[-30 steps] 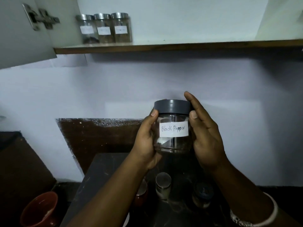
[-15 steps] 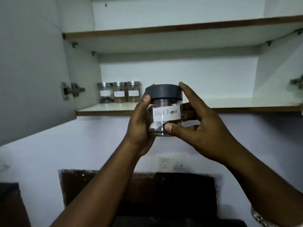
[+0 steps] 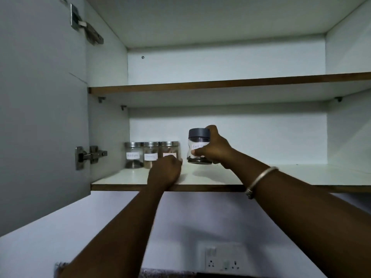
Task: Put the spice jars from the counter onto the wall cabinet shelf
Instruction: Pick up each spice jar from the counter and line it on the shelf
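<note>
Right hand [image 3: 215, 150] is up on the lower shelf [image 3: 216, 178], fingers and thumb wrapped firmly around the grey-lidded spice jar [image 3: 197, 140]. It's a clear, rounded jar with a smooth dark screw cap, and the white paper label is half covered by the thumb, so only "Black" is readable. The jar is upright over the middle of the shelf with dark grains pooled at its base. Whether the base is actually touching the board, I can't tell.

Left hand [image 3: 164, 173] sits low at the front of the shelf, knuckles toward the camera, fingers curled under and hidden. I can't tell if it's gripping anything. It overlaps the foot of the nearest of three steel-lidded glass jars [image 3: 151, 154], which stand shoulder to shoulder against the left wall, straight-sided and white-labelled.

There's a small gap between that row and the held jar. To the right, the glossy white laminate runs bare to the far wall. The shelf's front edge shows raw brown board, as does the upper shelf [image 3: 220, 83]. The cabinet door [image 3: 40, 117] hangs open on the left on a metal hinge [image 3: 90, 156]. A slim metal bangle [image 3: 261, 179] rings the right wrist.
</note>
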Demonstrator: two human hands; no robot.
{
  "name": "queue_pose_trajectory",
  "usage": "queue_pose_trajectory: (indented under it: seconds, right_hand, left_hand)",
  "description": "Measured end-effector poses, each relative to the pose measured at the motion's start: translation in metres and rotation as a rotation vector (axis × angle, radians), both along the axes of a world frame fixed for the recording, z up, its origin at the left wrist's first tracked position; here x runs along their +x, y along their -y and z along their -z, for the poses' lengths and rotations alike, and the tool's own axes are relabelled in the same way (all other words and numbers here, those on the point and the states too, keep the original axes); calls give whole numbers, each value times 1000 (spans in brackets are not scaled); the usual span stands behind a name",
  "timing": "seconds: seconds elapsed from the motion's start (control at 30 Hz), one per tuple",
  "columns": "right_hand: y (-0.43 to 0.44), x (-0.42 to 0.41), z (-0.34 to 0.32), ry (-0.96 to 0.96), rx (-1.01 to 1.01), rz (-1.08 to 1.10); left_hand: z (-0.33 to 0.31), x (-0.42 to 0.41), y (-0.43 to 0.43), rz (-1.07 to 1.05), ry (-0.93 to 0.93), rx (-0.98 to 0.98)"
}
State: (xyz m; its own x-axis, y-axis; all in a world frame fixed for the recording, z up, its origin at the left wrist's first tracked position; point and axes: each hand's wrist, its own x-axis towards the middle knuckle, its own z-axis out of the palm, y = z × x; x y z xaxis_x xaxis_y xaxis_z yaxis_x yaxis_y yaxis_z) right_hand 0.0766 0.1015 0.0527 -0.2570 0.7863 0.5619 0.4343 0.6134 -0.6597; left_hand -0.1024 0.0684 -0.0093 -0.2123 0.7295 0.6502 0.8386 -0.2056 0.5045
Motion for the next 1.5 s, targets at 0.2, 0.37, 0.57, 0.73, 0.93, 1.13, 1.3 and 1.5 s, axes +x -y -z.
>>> queue_pose_trajectory:
  seconds: [0.2,0.37,0.57,0.73,0.93,1.13,1.3,1.5]
  right_hand:
    - [-80,-56,6,224,25,87]
    - [-119,-79,14,287,-1,124]
    - [-138,-88,24,367,-32,171]
    - [-118,-80,22,291,-159,73]
    - [-34,-33,16,357,-376,9]
    - [77,21,55,455,-47,27]
    - [144,64,142,197,121,-24]
    - [156,130,360,69,-101,129]
  left_hand:
    - [5,-13,-21,-23,-111,-26]
    - [7,-11,-23,-29,-150,46]
    - [11,-11,-22,-20,-118,136]
    - [9,-10,-12,-10,16,257]
    - [4,-7,-2,-114,-61,248]
    - [21,14,19,-154,-238,237]
    - [70,73,47,228,-108,236]
    - [241,138,126,495,-70,347]
